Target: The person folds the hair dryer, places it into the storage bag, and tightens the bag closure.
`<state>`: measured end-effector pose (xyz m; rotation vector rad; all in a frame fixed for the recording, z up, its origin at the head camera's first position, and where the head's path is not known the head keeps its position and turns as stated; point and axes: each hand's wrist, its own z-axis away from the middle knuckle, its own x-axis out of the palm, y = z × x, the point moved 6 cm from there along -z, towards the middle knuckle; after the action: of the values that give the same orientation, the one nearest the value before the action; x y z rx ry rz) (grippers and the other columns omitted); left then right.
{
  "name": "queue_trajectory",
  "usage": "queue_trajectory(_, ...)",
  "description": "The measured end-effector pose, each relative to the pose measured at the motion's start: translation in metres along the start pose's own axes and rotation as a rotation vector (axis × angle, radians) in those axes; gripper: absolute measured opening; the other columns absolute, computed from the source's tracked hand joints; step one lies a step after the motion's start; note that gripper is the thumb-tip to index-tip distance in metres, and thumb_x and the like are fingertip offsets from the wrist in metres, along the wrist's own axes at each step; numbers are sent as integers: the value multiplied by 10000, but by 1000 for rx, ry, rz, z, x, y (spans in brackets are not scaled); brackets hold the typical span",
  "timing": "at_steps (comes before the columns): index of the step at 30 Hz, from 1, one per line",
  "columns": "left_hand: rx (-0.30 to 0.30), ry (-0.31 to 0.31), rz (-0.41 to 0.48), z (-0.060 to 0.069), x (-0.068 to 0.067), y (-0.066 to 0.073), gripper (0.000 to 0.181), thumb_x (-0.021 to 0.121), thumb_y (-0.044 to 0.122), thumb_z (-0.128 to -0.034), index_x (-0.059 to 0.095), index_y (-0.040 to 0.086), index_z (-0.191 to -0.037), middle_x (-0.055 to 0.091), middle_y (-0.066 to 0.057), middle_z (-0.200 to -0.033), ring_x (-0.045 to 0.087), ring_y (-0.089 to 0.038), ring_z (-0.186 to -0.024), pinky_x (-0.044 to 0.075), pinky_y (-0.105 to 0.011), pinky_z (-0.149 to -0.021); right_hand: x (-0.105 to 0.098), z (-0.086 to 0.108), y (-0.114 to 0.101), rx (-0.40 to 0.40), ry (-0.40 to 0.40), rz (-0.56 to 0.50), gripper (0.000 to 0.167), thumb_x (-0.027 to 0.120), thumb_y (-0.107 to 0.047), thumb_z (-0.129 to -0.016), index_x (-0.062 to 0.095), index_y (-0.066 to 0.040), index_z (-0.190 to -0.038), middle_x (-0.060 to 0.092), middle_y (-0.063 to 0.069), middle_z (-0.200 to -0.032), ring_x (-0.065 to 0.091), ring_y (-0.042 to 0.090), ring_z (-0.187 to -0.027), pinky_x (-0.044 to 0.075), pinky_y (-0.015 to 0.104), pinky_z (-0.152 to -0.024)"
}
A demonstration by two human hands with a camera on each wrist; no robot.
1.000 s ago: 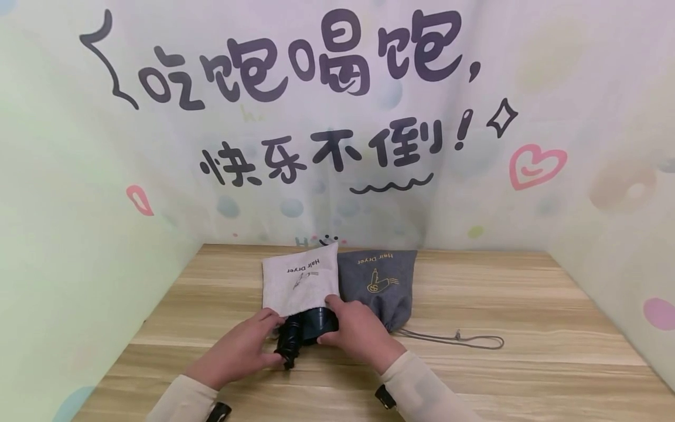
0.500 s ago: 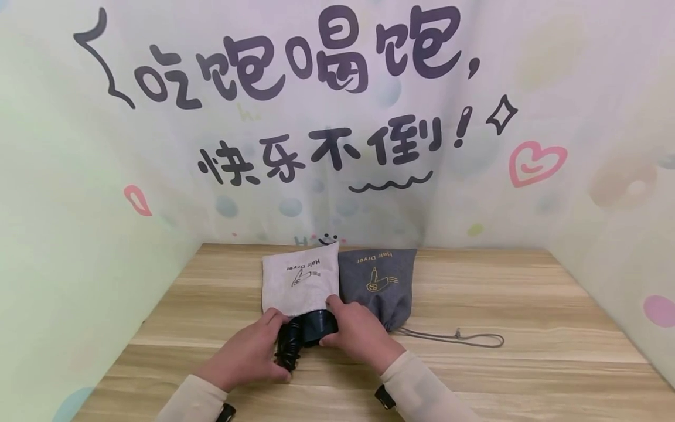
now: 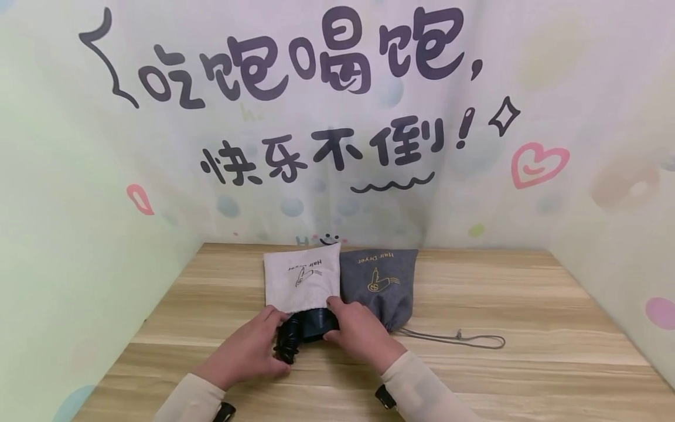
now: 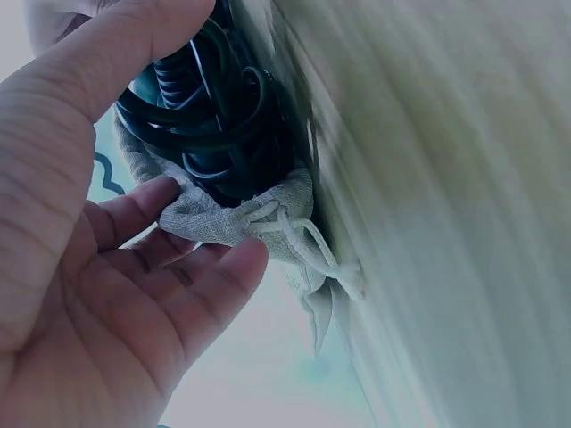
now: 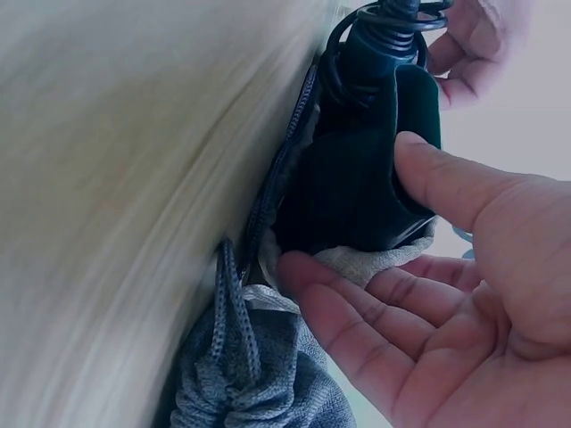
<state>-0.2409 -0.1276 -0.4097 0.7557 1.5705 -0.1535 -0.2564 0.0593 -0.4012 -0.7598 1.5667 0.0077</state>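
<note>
A light drawstring bag (image 3: 302, 278) printed "Hair Dryer" lies flat on the table, its mouth toward me. A black hair dryer (image 3: 316, 322) sits partly inside, with a flared end and its coiled cord (image 3: 287, 340) sticking out. My left hand (image 3: 248, 349) holds the bag's mouth with its fingers, while the thumb lies over the cord in the left wrist view. My right hand (image 3: 364, 331) grips the dryer's flared end (image 5: 384, 178), thumb on its rim and fingertips at the bag's edge. Most of the dryer is hidden in the cloth.
Touching the light bag's right side is a dark grey drawstring bag (image 3: 382, 287) with a yellow hair dryer print. Its cord (image 3: 474, 340) trails right across the wooden table (image 3: 527, 375). A printed cloth (image 3: 448, 217) hangs behind the table, with pale walls on both sides.
The dryer and cord have slid slightly farther into the light bag, whose print now bulges and creases. My left hand shifted a little around the cord; my right hand stayed nearly in place.
</note>
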Motion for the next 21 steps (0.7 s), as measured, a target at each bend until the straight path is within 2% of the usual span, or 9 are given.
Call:
queue_trajectory(3,10,9,6,0,-1,0,778,926,368,-599,563,10,-1188,533,-25,-1120,581,-168,-980,516,-389,-897,0,1,0,-4,4,-1,529,813,-233,-825,586,-77,-1276,711,76,-911,637,132,-739,497,294,-632)
queue_trajectory(11,59,58,-12,0,-3,3,699,931,355,-600,582,36,-1114,542,3,-1065,584,-146,-946,521,-374,-867,-5,1,1,-17,79,56,566,838,-286,-790,643,-107,-1290,724,96,-1011,673,208,-834,535,341,-701)
queue_trajectory(15,57,69,-8,1,-4,1,685,934,336,-595,584,41,-1105,546,8,-1061,586,-148,-941,521,-377,-862,-4,1,2,-13,33,38,576,832,-257,-799,624,-95,-1311,715,77,-1073,664,187,-883,534,331,-741)
queue_trajectory(21,60,80,-15,2,-5,-2,680,943,323,-580,584,41,-1084,550,10,-1048,585,-149,-935,523,-383,-857,-1,2,3,-39,-59,33,640,808,-155,-809,546,-51,-1384,650,106,-1253,626,245,-1106,513,374,-909)
